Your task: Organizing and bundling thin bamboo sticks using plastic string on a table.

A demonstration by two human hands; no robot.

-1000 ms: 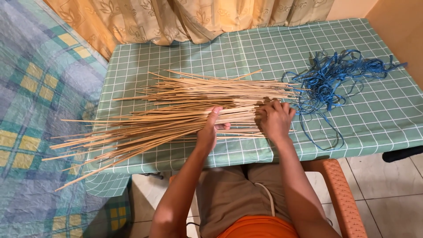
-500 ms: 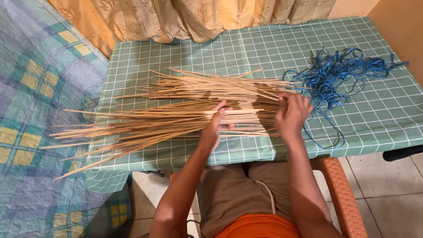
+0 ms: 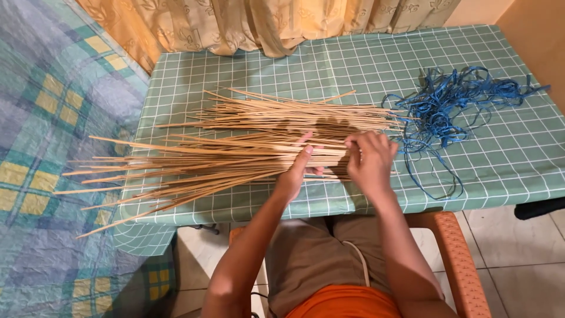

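Both hands, left hand (image 3: 297,171) and right hand (image 3: 369,160), seem closed around the near ends of long thin tan sticks (image 3: 247,147) fanned over the green checked tablecloth (image 3: 506,159), whose overhanging tips might slide off if tugged.

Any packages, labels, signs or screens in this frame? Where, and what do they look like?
None in view.
Only these lie on the green checked table: a pile of thin tan sticks under both hands, and a tangle of blue string to the right.
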